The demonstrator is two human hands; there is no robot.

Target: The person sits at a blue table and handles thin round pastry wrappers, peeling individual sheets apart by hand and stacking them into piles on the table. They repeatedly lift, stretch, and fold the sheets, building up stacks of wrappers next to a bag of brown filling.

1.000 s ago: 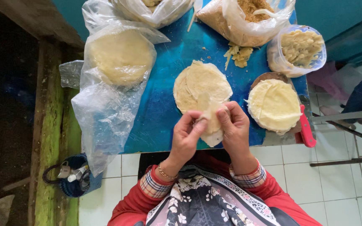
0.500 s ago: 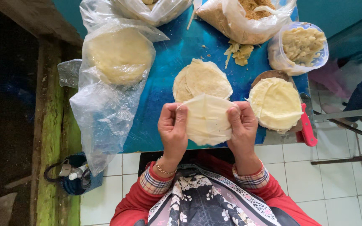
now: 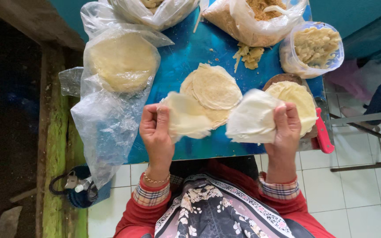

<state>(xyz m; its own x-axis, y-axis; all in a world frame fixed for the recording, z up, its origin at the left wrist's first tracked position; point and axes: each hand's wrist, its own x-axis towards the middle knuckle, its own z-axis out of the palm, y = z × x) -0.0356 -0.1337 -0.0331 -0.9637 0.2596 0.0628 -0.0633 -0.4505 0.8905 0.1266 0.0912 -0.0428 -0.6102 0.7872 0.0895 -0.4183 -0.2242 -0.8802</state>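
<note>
my left hand pinches one thin wrapper, right hand grips another wrapper sheet | both mid-frame above blue tabletop | light, floppy, tear-prone; hold by edge, gently

We have one view only — a head-worn camera looking steeply down, close over the blue worktop, our lap at the frame's bottom edge.

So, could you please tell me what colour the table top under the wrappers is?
The table top is bright blue, seen best in the head view, around the flat wrappers.
</note>
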